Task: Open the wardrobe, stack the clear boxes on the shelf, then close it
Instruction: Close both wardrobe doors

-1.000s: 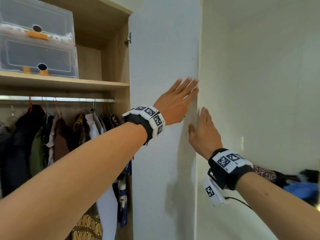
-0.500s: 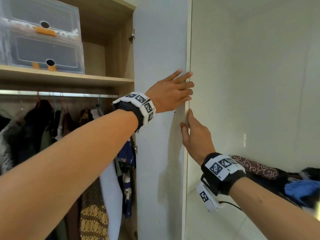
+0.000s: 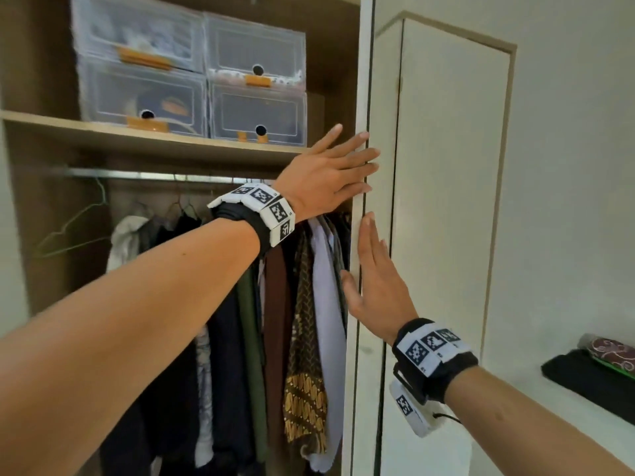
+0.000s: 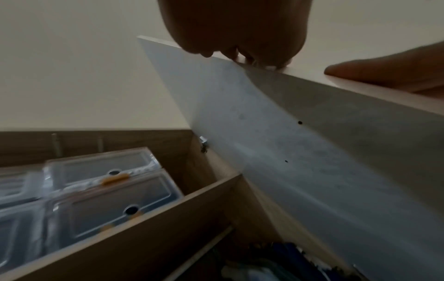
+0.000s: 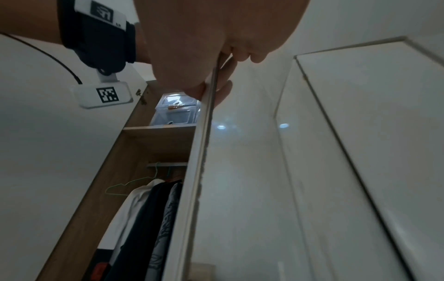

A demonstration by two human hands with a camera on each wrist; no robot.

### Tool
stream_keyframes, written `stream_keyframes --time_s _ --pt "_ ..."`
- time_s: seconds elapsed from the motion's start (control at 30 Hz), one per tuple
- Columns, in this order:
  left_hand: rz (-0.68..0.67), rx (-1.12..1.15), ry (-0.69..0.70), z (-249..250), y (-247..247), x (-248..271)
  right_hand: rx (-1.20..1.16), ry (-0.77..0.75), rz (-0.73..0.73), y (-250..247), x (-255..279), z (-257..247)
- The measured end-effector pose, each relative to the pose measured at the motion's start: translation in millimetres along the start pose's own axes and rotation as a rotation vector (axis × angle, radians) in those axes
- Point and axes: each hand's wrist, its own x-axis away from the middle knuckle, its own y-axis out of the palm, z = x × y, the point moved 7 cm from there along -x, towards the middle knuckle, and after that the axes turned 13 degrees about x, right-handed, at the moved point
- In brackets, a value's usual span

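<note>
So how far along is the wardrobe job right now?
Stacking looks done: four clear boxes sit two-high on the shelf. In hand: left hand and right hand lie flat on the door edge. Left: shutting the door, which is ajar.

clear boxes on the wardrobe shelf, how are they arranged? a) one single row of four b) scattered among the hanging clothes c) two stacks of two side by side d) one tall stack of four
c: the clear boxes sit two wide and two high on the shelf.
</note>
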Motion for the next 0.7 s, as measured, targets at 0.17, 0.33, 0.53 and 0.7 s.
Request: stream_keyframes --time_s 0.17,0.33,0.53,0.7 --pt "-0.121 -0.065 -0.204 -43.7 0.4 56.4 0.003 -0.043 -0.058 57.5 -29.5 -41.0" --pt "-0.293 -0.195 -0.404 -84.1 10.5 101.6 -0.033 -0.063 -0.052 115.3 -61.3 -73.2" --pt "-0.507 -0.387 -0.586 -127.5 32.8 136.0 -0.056 -0.035 -0.01 178.3 -98.3 -97.7" --pt "-0.564 -0.4 -0.708 -155.5 55.6 154.9 -0.058 -0.053 0.011 224.1 -123.3 -101.9"
